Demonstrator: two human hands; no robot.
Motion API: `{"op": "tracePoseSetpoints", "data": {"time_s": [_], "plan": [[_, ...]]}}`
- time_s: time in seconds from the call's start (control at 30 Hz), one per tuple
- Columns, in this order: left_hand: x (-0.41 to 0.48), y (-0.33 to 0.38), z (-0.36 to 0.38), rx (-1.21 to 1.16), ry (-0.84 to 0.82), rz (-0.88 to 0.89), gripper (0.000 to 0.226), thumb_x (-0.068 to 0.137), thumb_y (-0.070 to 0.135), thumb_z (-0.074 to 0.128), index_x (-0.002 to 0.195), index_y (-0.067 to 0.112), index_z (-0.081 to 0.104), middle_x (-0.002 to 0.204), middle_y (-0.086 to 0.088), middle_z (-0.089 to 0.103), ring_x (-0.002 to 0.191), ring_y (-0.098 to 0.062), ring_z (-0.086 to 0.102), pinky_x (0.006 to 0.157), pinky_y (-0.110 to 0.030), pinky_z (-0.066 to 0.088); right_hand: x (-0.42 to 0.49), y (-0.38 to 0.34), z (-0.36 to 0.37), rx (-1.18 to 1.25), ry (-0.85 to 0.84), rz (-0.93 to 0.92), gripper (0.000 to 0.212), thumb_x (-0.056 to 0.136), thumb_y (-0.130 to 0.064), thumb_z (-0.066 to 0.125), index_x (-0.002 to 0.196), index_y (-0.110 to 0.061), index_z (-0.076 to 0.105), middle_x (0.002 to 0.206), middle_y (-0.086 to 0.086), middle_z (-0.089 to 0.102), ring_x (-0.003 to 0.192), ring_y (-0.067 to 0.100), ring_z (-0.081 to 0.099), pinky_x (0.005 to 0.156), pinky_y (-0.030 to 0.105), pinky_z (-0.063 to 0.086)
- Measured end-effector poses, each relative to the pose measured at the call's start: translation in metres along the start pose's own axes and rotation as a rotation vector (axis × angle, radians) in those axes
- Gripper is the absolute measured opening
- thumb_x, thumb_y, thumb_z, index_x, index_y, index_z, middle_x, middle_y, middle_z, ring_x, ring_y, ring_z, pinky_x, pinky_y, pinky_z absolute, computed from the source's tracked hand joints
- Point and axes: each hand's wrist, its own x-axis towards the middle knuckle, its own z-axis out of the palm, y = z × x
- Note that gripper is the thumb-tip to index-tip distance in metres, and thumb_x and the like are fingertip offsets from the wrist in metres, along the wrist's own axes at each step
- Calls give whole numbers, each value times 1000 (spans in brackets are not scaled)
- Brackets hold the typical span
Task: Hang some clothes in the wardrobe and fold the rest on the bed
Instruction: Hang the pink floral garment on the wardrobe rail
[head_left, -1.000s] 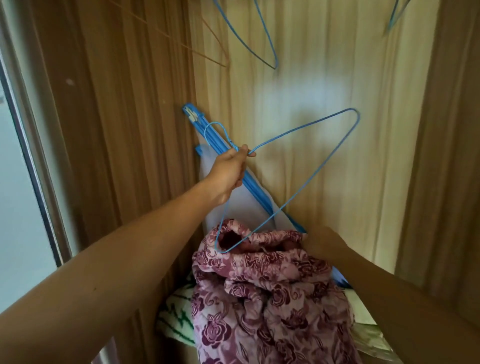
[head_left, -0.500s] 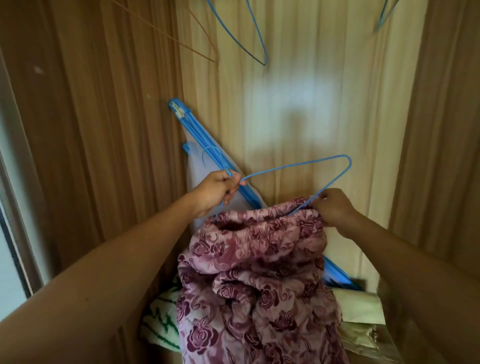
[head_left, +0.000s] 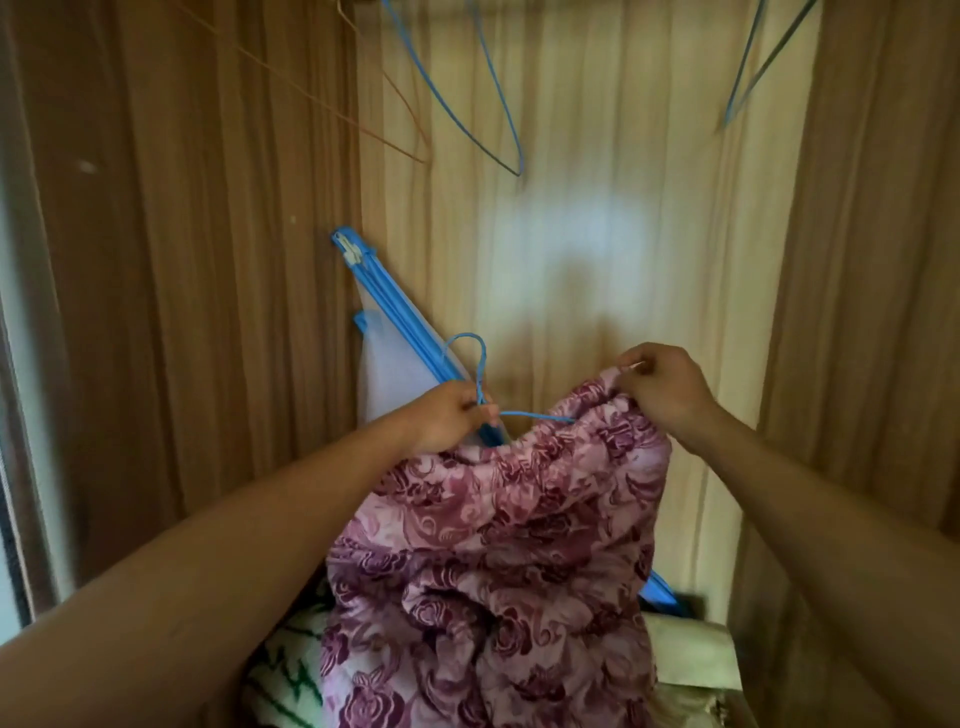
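Pinching the neck of the blue wire hanger (head_left: 483, 369), the left hand (head_left: 447, 418) sat at frame centre, fingers curled. The right hand (head_left: 667, 387), just right of centre, pinched the top edge of the purple floral garment (head_left: 509, 545), which draped over the hanger and hung down the lower centre. Empty hangers (head_left: 500, 98) dangled at the top inside the wardrobe (head_left: 623, 182).

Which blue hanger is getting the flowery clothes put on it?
Look inside the brown wooden wardrobe, low in the middle, above the purple rose-patterned garment. The thin blue wire hanger is pinched by the left hand. Unlike the empty wire hangers dangling up top, it disappears into the fabric.
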Motion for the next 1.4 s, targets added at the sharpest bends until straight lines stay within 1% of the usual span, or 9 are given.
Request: {"op": "tracePoseSetpoints", "data": {"time_s": [0.07,0.2,0.33,0.47,0.57,0.7,0.93,1.17,1.4], "plan": [[6,6,2,-16,40,20,26,104,20,53,87,10,69,44,19,51,41,5,45,48,-10,34,-6,-8,10,-88,-75,-99,11,87,-11,72,91,-20,71,82,-5,69,79,12,63,70,21,43],[8,3,-7,-92,139,50,26,103,19,56,84,11,71,51,12,41,42,0,37,49,-17,31,-18,-10,4,115,-278,5,20,87,4,65,96,-11,75,89,4,70,88,20,63,76,25,49],[10,2,-12,-208,195,69,27,102,21,58,78,18,70,46,15,33,41,-1,30,44,-16,27,-32,-4,3,-331,-488,-117,71,79,-28,84,140,-28,46,120,-5,61,110,17,59,92,29,44],[12,5,-18,-137,268,138,35,99,27,63,67,16,55,53,15,43,49,0,40,55,-22,39,-43,-2,9,-528,-246,-278,57,88,-54,70,131,-23,47,106,8,71,99,32,67,82,42,53],[7,-7,-32,154,437,171,42,94,57,53,111,21,67,98,7,69,95,-12,64,91,-38,49,-35,-14,-10,-594,-4,-265,51,92,-58,62,125,-23,47,96,14,70,90,38,67,73,45,55],[-4,-35,-46,199,522,77,75,89,80,35,146,33,41,143,3,56,135,-19,49,110,-38,36,-21,-37,-51,-630,138,-215,48,92,-58,61,120,-21,47,96,20,69,89,42,66,69,46,55],[32,-6,-53,145,642,152,35,97,49,56,105,15,56,96,-9,65,95,-32,64,78,-43,52,-25,-90,-109,-760,240,-223,44,92,-52,66,110,-16,48,99,21,70,93,44,66,69,43,53],[83,47,-64,135,746,100,34,100,40,55,106,6,56,98,-21,66,93,-41,62,76,-49,51,-60,-148,-138,-1082,312,-336,35,97,-36,51,122,-16,38,102,12,66,89,40,66,62,40,45],[124,87,-62,24,626,-18,35,104,45,41,118,15,52,116,-15,61,108,-39,57,86,-50,51,-56,-242,-132,-1497,405,-278,39,92,-6,46,131,-5,37,112,12,68,97,34,69,61,36,37]]}}
